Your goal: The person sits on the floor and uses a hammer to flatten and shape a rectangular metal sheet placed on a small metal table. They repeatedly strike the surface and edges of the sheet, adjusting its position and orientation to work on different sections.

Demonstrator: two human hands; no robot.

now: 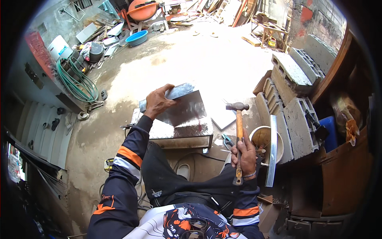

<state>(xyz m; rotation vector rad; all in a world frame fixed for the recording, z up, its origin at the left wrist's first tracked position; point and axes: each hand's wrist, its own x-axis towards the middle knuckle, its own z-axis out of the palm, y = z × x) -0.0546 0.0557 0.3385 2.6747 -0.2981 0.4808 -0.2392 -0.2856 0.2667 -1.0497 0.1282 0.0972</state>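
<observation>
Patterned shirt (180, 221); hands: left (158, 101) gripping sheet metal (184, 108); right (243, 155) gripping hammer (239, 126)

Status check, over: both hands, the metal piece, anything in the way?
Left hand gripping sheet metal near its top edge. Right hand holding hammer, head up, off the metal. Sheet metal above low stand. Bucket close beside right hand.

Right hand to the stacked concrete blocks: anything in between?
Yes. The head view shows a round bucket and a long metal strip between the right hand and the concrete blocks.
</observation>
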